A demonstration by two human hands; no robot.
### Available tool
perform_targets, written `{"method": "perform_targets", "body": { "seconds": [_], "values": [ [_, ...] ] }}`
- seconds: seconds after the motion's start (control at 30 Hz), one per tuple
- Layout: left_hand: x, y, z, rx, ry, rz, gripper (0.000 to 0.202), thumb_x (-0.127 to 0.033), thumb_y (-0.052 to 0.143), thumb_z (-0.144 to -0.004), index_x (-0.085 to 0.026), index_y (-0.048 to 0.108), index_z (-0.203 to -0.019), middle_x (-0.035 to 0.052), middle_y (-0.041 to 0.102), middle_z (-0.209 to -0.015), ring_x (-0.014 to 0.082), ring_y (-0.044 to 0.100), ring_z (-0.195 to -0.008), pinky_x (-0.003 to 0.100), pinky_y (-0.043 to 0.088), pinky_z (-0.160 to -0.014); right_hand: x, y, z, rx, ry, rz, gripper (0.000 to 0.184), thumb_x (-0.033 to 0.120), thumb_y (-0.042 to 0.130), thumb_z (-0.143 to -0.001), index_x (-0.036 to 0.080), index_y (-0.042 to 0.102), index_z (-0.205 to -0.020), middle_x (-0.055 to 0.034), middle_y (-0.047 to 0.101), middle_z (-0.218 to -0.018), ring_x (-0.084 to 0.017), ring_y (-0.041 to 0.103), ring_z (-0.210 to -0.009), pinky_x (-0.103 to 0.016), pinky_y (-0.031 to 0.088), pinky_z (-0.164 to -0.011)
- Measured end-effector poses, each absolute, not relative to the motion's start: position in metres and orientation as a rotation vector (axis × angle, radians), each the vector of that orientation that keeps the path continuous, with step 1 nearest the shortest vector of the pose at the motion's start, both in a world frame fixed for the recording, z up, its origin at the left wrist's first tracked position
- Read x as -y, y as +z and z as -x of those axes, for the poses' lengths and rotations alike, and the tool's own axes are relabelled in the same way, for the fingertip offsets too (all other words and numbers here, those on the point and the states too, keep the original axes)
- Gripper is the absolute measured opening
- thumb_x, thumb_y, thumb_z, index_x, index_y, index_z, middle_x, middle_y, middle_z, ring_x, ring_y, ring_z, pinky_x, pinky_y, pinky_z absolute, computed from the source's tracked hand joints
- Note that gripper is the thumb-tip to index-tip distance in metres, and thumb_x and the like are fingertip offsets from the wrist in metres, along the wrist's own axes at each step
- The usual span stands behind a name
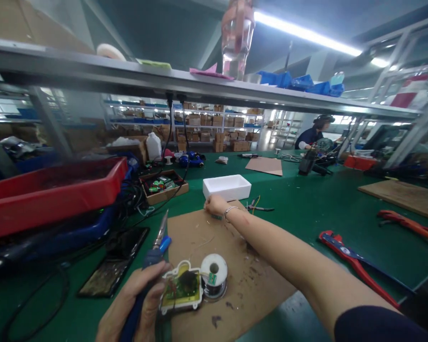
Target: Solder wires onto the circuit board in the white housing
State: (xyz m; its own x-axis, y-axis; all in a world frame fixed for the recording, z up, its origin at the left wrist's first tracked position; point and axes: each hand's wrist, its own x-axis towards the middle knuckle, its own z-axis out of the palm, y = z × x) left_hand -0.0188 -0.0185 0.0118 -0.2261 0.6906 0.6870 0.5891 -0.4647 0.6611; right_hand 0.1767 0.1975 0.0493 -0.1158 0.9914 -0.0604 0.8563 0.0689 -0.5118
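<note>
My left hand (137,299) is closed around the blue handle of a soldering iron (157,244), whose metal tip points up and away. By its fingertips is a white plastic housing (181,287) with a yellowish, dark-smudged inside; whether the fingers also grip it, I cannot tell. A solder wire spool (214,275) stands against the housing, with a tiny green circuit board on its top. My right hand (216,205) reaches far forward, fingers curled down in front of a white foam box (231,188). Another small green board (217,217) lies just below that hand. What its fingers hold is hidden.
Brown cardboard (231,304) covers part of the green table. Pliers (260,208) lie right of the foam box, and a red-handled tool (356,261) farther right. At left are a red bin (57,190), a cardboard tray of parts (164,186) and cables. A co-worker (316,133) sits beyond.
</note>
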Motion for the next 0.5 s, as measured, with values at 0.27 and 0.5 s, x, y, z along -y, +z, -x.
{"method": "perform_targets", "body": {
  "seconds": [0.27, 0.5],
  "values": [
    [0.028, 0.027, 0.013, -1.516, 1.844, -1.867, 0.015, -0.035, 0.056, -0.086, -0.028, 0.063, -0.097, -0.0054, 0.066, -0.096, 0.0123, 0.062, -0.085, 0.021, 0.044, -0.085, -0.13, 0.048, -0.201, 1.718, 0.981, 1.23, 0.027, 0.037, 0.031, -0.098, 0.015, 0.049, -0.099, 0.0015, 0.052, -0.072, -0.012, 0.056, -0.068, -0.031, 0.05, -0.073],
    [0.033, 0.018, 0.004, -1.507, 1.808, -1.732, 0.023, -0.041, 0.055, -0.083, -0.027, 0.062, -0.101, -0.0022, 0.067, -0.084, 0.0155, 0.063, -0.074, 0.026, 0.05, -0.074, -0.029, 0.022, -0.222, 1.704, 0.915, 1.064, 0.015, 0.032, 0.035, -0.095, 0.02, 0.043, -0.094, 0.0014, 0.045, -0.076, -0.013, 0.047, -0.071, -0.027, 0.04, -0.069]
  ]
}}
